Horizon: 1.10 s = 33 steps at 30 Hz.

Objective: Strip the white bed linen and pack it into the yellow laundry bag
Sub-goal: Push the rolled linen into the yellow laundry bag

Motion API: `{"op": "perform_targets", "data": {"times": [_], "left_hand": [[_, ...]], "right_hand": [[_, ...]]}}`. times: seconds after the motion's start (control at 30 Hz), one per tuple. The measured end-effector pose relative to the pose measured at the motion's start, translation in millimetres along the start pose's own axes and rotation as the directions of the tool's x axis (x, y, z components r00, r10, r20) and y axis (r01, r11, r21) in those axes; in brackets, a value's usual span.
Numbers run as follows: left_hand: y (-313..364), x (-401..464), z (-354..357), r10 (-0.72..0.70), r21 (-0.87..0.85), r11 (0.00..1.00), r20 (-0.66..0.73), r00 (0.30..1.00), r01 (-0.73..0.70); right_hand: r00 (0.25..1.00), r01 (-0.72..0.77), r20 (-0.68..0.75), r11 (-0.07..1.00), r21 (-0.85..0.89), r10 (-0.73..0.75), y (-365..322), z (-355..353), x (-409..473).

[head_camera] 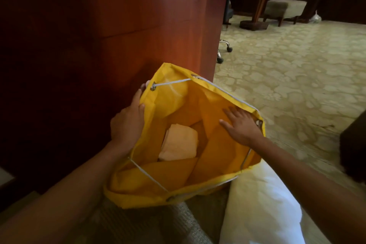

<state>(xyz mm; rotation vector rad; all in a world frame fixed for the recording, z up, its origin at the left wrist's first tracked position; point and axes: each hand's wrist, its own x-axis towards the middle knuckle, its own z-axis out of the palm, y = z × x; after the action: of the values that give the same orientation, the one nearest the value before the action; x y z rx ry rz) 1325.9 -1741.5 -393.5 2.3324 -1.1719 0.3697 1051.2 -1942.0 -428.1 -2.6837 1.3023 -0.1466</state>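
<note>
A bundle of white bed linen point(257, 210) lies at the bottom of the view, just beside and partly under the near rim of the yellow laundry bag point(138, 198), whose mouth is held wide open over the patterned carpet point(297, 77). The left hand point(127, 123) grips the bag's left rim, fingers curled over the fabric edge near a metal eyelet point(153, 88). The right hand point(242, 126) lies flat with fingers spread against the inner wall on the bag's right side, pressing it outward. A white drawstring cord point(147, 175) runs along the rim through the eyelets. Deep inside the bag sits a folded piece of linen point(179, 142), tinted yellow by the fabric around it. Behind the bag stands a dark red wooden panel point(118, 16). Farther off are chair castors point(224, 50), a pedestal table point(257, 4) and a grey upholstered footstool point(285, 9).
</note>
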Motion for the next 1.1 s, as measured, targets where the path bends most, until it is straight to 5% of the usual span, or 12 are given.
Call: {"op": "perform_targets", "data": {"times": [0.2,0.37,0.43,0.5,0.6,0.8,0.97,1.1], "left_hand": [[-11.7,0.2,8.4,0.088,0.124,0.989,-0.073,0.993,-0.078],[-7.8,2.2,16.4,0.427,0.249,0.892,-0.195,0.883,-0.376],[-9.7,1.1,23.3,0.609,0.277,0.781,-0.14,0.781,-0.559],[-8.9,-0.5,30.9,0.653,0.279,0.733,-0.03,0.757,-0.621],[-7.1,5.3,34.6,0.509,0.285,0.82,0.036,0.86,-0.497],[-5.1,29.3,47.8,0.244,0.272,0.918,0.189,0.951,-0.289],[-17.5,39.1,76.2,0.05,0.058,0.994,0.493,0.869,-0.09],[-21.8,24.4,84.0,0.019,-0.066,0.997,0.612,0.79,0.027]], "right_hand": [[0.98,-0.157,0.142,0.981,0.112,0.14,31.4,19.2,4.4],[0.994,-0.098,-0.021,0.942,0.321,0.11,15.8,6.5,2.0],[0.988,-0.045,-0.124,0.941,0.336,0.091,8.4,0.3,-0.2],[0.967,0.017,-0.245,0.949,0.315,0.064,5.1,-3.0,-0.9],[0.946,0.041,-0.316,0.94,0.338,0.073,8.9,-7.0,10.7],[0.974,-0.13,-0.089,0.838,0.531,0.208,29.1,15.1,41.0],[0.967,-0.238,0.065,0.781,0.578,0.247,32.7,36.8,37.7],[0.979,-0.205,0.084,0.856,0.475,0.188,33.6,58.0,33.4]]}}
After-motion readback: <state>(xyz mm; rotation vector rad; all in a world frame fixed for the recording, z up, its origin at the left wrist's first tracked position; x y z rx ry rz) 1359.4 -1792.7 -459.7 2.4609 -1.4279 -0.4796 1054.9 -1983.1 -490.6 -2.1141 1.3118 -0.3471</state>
